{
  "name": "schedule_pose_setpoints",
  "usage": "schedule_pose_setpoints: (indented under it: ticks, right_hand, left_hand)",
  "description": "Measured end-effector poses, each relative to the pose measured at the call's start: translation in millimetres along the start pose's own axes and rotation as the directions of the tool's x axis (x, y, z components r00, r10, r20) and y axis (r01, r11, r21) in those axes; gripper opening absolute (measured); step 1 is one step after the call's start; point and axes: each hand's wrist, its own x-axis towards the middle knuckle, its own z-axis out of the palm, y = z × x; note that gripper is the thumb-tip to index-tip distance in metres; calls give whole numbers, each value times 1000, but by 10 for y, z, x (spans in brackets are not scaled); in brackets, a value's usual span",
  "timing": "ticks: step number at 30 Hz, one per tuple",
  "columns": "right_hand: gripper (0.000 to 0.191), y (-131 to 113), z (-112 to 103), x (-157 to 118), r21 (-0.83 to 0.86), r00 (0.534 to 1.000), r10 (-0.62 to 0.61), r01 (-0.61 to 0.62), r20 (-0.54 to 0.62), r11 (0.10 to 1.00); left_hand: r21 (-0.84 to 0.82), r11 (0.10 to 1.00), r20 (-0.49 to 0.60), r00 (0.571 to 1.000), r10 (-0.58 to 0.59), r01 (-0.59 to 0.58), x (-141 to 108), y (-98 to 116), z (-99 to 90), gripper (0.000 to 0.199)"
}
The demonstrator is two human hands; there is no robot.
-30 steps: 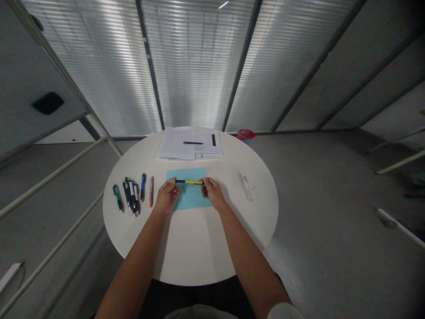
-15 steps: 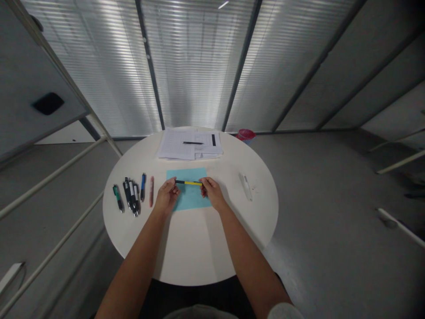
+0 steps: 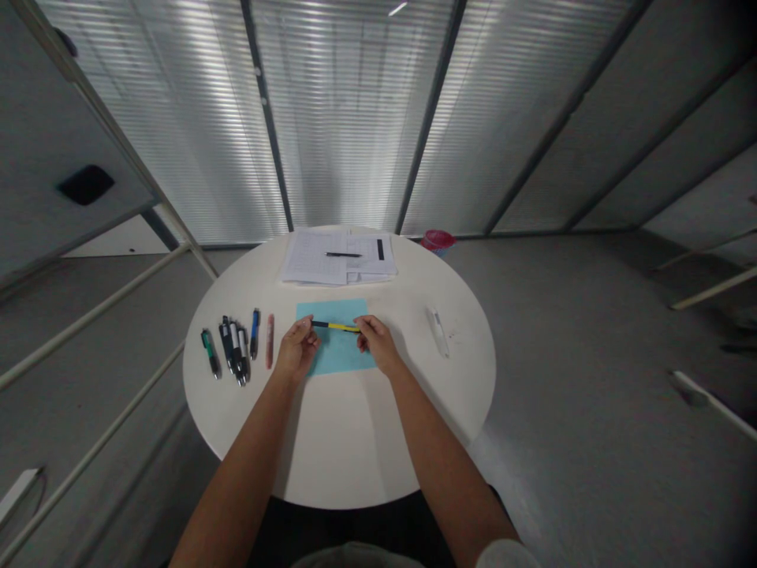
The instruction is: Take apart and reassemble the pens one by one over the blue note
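A yellow and black pen (image 3: 337, 326) is held level between my two hands, above a light-blue sheet (image 3: 343, 360). My left hand (image 3: 300, 345) pinches its black end. The other end, with the clip, is between the fingertips of my right hand (image 3: 374, 339). Left of the sheet lies a pinkish-red pen (image 3: 270, 341), then a blue pen (image 3: 255, 334). Beyond those, several black and white pens (image 3: 235, 347) lie in a bunch, with a green pen (image 3: 210, 353) at the outer side.
The round white table (image 3: 343, 442) carries a stack of printed papers (image 3: 315, 259) at its far side, with a black pen (image 3: 344, 255) on top. To the right is a white pen-like item (image 3: 438, 333) beside small specks. A red basket (image 3: 438, 241) stands behind the table.
The pen has turned slightly in my fingers, its clip now showing along the lower side near my right hand. Both hands stay almost where they were.
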Motion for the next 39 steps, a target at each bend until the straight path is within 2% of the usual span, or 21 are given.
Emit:
schedule_pose_setpoints:
  ticks: [5,8,12,20,23,27,33,39]
  right_hand:
    - [38,-13,13,-8,-25,1000,-15,15,20,1000]
    - [34,-13,5,-10,22,1000,-23,23,12,1000]
    - [39,-2,-4,-3,50,999,-32,32,1,998]
    - [39,3,9,2,-70,1000,-5,6,7,998]
    - [34,6,6,3,-31,999,-35,34,-4,999]
    - [37,0,-7,-4,19,998,-68,68,-11,998]
    - [39,-10,-1,1,-30,1000,-27,27,-12,999]
    - [39,15,10,20,12,1000,-23,23,1,1000]
  left_hand:
    - [-4,1000,-1,1000,-4,4,4,1,-11,31]
    - [-6,1000,-2,1000,-9,9,18,-6,-25,30]
    - [-8,1000,4,1000,-1,1,28,-17,-44,30]
    - [-4,1000,18,1000,2,-2,22,-15,-46,31]
    - [-4,1000,4,1000,0,0,23,-14,-36,30]
    - [-13,1000,-14,1000,-3,3,30,-21,-38,28]
    - [-15,1000,6,1000,-7,7,30,-24,-51,30]
    - [-11,1000,6,1000,-14,14,26,-16,-50,31]
